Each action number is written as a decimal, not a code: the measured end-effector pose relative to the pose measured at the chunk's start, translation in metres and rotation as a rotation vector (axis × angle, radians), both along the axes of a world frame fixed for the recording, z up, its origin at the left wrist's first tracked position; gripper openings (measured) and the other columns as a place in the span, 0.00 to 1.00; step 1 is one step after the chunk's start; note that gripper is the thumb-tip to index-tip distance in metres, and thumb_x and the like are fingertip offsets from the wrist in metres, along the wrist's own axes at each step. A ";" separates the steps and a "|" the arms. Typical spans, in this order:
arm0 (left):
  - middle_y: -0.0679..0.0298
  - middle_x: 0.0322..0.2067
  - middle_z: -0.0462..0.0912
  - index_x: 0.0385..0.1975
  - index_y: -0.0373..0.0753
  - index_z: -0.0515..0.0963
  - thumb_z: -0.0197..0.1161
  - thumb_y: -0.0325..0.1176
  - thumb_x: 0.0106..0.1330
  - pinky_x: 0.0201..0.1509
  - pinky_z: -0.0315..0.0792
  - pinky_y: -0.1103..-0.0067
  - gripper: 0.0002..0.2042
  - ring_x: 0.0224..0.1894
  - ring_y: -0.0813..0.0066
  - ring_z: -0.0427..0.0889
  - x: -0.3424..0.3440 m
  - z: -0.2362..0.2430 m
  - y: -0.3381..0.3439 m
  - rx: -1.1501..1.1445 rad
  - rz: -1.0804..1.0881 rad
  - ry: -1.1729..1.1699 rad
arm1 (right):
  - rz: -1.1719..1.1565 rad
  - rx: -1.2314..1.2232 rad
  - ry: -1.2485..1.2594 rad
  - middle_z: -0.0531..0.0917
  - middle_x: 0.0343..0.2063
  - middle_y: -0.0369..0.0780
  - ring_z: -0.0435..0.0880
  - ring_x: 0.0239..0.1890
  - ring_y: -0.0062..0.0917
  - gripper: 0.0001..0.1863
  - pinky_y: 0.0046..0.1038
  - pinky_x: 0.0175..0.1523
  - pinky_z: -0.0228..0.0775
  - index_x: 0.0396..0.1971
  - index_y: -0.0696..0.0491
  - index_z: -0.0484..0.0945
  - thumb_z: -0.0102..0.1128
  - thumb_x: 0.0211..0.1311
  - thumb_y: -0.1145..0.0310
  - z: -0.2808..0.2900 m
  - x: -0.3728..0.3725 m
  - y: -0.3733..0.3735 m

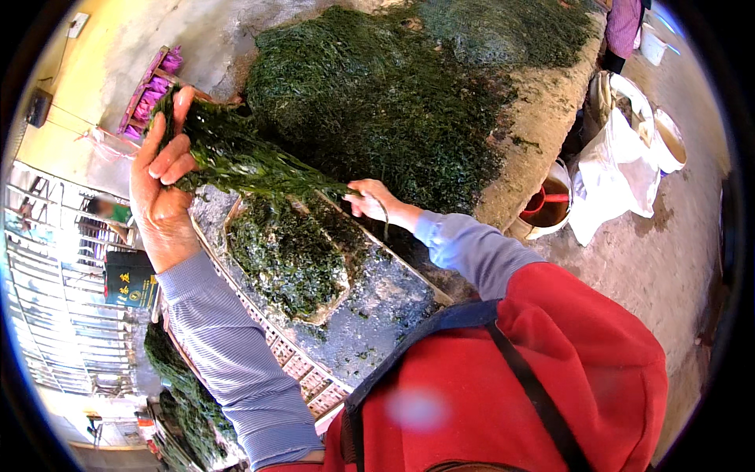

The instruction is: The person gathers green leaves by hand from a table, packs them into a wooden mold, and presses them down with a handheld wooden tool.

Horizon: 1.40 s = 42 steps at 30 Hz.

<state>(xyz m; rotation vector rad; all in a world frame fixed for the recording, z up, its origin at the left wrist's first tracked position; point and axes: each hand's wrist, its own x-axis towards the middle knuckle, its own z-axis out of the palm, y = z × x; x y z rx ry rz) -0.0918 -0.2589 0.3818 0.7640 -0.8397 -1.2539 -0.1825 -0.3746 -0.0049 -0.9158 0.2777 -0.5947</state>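
A bundle of wet, dark green seaweed is stretched between my two hands. My left hand, raised at the upper left, is closed around its thick end, with the fingers partly curled. At the thin end, near the middle of the view, my right hand pinches the strands, and one loose strand hangs below it. Under the bundle, a smaller pile of chopped-looking seaweed lies on a light-edged sheet on a grey, wet work board. Beyond my hands a large seaweed heap covers a stone slab.
White sacks and a bucket with a red scoop stand right of the slab's edge. Pink plastic crates line the board. More seaweed lies lower left. A person is at the upper right.
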 end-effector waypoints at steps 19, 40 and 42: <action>0.58 0.38 0.79 0.45 0.31 0.69 0.52 0.36 0.65 0.51 0.72 0.71 0.15 0.40 0.67 0.78 0.003 -0.163 -0.050 0.420 0.175 0.137 | -0.668 -1.824 0.414 0.79 0.20 0.41 0.79 0.16 0.27 0.12 0.28 0.17 0.69 0.33 0.63 0.74 0.55 0.50 0.71 0.204 -0.072 0.037; 0.53 0.39 0.77 0.45 0.30 0.69 0.49 0.38 0.67 0.40 0.73 0.66 0.16 0.39 0.59 0.76 0.008 -0.213 0.007 0.258 -0.151 0.126 | -0.663 -1.910 0.593 0.77 0.25 0.40 0.80 0.26 0.34 0.10 0.34 0.27 0.73 0.38 0.53 0.70 0.53 0.55 0.71 0.172 -0.079 0.057; 0.54 0.38 0.78 0.48 0.33 0.68 0.52 0.46 0.65 0.45 0.71 0.67 0.21 0.41 0.59 0.78 -0.007 -0.208 0.017 0.235 -0.220 0.118 | -0.614 -1.870 0.762 0.77 0.23 0.40 0.81 0.27 0.33 0.10 0.34 0.30 0.73 0.36 0.54 0.70 0.53 0.55 0.69 0.193 -0.057 0.057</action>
